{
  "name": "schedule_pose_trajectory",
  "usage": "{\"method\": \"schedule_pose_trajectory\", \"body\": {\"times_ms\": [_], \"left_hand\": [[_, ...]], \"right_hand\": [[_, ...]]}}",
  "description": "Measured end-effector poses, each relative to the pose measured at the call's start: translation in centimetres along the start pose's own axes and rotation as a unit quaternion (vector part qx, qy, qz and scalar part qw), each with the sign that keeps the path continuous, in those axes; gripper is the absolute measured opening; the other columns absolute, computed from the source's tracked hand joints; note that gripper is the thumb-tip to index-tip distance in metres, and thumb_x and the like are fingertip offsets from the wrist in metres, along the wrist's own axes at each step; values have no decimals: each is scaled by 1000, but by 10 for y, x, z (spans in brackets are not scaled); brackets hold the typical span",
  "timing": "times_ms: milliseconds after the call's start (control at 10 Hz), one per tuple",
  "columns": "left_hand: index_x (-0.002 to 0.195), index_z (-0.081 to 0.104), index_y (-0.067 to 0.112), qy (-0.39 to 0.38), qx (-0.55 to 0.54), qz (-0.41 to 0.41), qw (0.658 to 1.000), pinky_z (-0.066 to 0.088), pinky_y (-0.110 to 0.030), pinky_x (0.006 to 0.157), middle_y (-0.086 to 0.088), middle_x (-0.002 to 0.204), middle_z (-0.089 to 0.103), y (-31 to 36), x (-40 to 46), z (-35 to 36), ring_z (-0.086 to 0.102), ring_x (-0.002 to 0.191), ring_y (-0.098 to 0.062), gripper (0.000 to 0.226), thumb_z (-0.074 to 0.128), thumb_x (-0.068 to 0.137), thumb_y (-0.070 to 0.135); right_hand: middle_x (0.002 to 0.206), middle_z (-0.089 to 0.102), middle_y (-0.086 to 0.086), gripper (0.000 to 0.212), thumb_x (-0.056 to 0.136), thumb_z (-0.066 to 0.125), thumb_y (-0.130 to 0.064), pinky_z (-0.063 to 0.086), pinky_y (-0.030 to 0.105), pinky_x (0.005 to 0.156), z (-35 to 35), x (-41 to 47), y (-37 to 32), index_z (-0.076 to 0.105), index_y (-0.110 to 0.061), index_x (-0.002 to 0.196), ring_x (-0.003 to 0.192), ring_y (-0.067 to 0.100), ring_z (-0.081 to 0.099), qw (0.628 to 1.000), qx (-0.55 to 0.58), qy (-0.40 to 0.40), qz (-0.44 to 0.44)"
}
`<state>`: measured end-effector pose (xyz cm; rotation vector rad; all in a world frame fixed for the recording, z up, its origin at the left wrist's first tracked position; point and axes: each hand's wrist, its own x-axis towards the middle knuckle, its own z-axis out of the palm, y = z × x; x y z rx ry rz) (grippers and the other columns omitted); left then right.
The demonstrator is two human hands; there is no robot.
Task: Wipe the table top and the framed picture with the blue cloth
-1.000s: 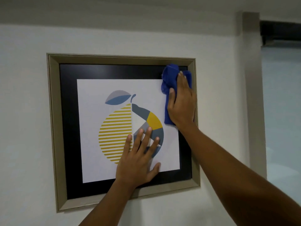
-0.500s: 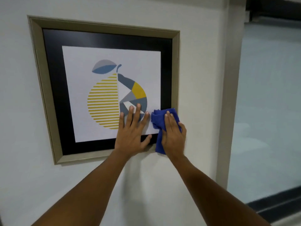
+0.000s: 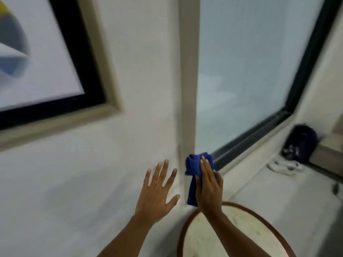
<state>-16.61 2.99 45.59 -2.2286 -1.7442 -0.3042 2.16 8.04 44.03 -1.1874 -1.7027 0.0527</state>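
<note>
Holding the cloth (image 3: 194, 175) bunched under flat fingers, the right hand (image 3: 208, 190) sits low by the wall corner, just above the table (image 3: 187, 225) rim, probably heading for the top. Left hand (image 3: 156, 193) is empty, fingers spread, palm toward the wall (image 3: 92, 173), likely for balance. Hands are near each other, not touching. Picture (image 3: 46, 71) is up left, well apart from both hands. Blur hides finer grip detail.

Blue cloth (image 3: 193, 167) – beige picture frame (image 3: 96, 52) – brown-rimmed marbled table (image 3: 213, 236)

Pale plaster wall (image 3: 111, 173), frosted window (image 3: 250, 71), dark frame, stone sill (image 3: 259, 182)
</note>
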Motion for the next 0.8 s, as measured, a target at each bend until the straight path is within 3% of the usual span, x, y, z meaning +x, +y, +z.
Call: {"method": "schedule_pose_trajectory", "body": {"times_ms": [100,200,300,400,600,700,800], "left_hand": [[162,7,23,-130,-112,60,983,19,-57,120,-10,171,3,90,-57,138,10,156,-33,79,31,100,65],[162,4,24,-182,-180,133,958,18,-56,123,-6,171,-2,138,-95,230,1,157,-26,80,33,100,65],[162,0,26,-210,-209,209,932,16,-54,125,-6,170,-6,190,-124,347,-6,157,-25,78,31,102,64],[160,5,25,-237,-222,192,926,18,-54,123,-7,168,-4,219,-147,415,-4,154,-27,70,28,102,57],[158,-3,25,-271,-147,185,933,10,-52,125,-7,170,1,237,-181,478,-2,156,-29,60,16,104,45],[158,-14,27,-343,-73,191,917,6,-51,126,-3,170,-14,233,-155,464,-12,156,-27,66,21,105,45],[160,-9,24,-386,-80,199,897,8,-50,125,-3,171,-11,230,-125,432,-8,157,-27,68,25,106,47]], "right_hand": [[139,57,7,47,105,24,-37,40,41,102,-2,-138,106,38,-13,144,122,18,47,987,-73,-108,92],[140,56,7,48,106,22,-36,36,44,105,9,-229,171,40,-13,144,125,22,53,968,-108,-177,140],[147,47,8,48,101,30,-27,23,38,109,31,-332,250,45,-9,143,132,26,50,929,-182,-265,181],[155,35,7,48,101,33,-25,20,37,110,49,-394,288,40,-11,147,142,22,37,893,-215,-337,210],[161,23,9,52,105,31,-31,20,34,113,69,-453,315,28,-11,152,150,22,17,887,-237,-348,188],[164,11,9,57,105,29,-34,18,36,116,69,-425,315,17,-11,155,151,23,9,849,-243,-424,203],[165,3,6,59,105,30,-34,17,38,117,52,-381,309,9,-13,156,151,21,3,802,-222,-509,219]]}}
